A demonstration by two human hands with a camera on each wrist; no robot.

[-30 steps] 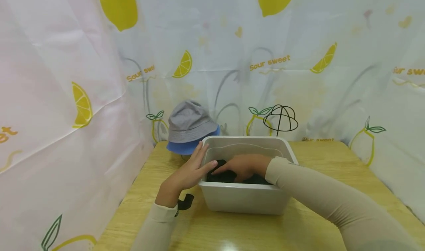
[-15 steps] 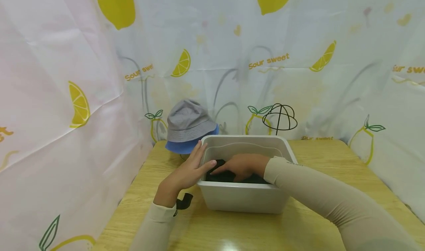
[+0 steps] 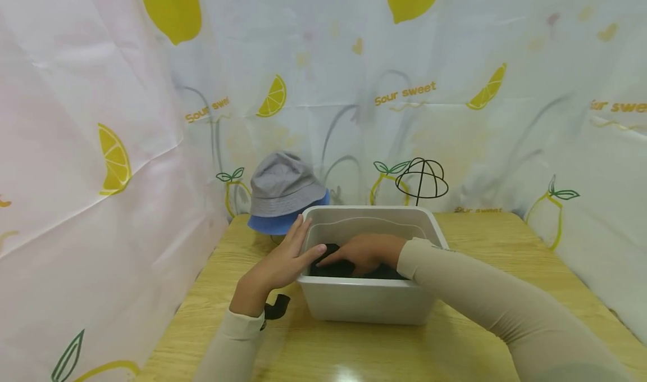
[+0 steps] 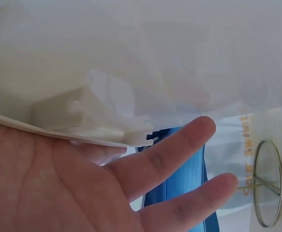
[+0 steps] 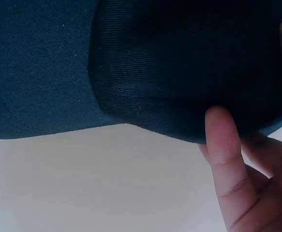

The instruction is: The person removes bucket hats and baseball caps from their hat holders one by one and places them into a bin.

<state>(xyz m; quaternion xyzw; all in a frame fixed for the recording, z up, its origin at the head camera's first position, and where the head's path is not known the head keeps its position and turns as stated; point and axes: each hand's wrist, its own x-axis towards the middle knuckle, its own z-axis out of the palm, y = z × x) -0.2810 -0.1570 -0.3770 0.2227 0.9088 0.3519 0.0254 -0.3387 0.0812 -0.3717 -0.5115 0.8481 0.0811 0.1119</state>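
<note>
"Wooden tabletop (image 3: 333,348) nearest us. What's on it?"

"A pale plastic tub (image 3: 369,303), with a dark cap (image 5: 145,72) lying inside."

"And the hands?"

"The left hand (image 3: 278,267) rests against the tub's left rim, fingers straight and gripping nothing. The right hand (image 3: 371,251) is down in the tub, pinching the cap's edge, thumb on one side of the cloth, other fingers behind it."

"Beyond the tub?"

"Behind its left corner, a grey bucket hat (image 3: 285,180) sits on top of a blue hat (image 3: 275,224). Further right, a black wire stand (image 3: 420,181) rises behind the back rim."

"Farthest off?"

"White sheeting (image 3: 303,11) printed with lemons and 'Sour sweet'."
</note>
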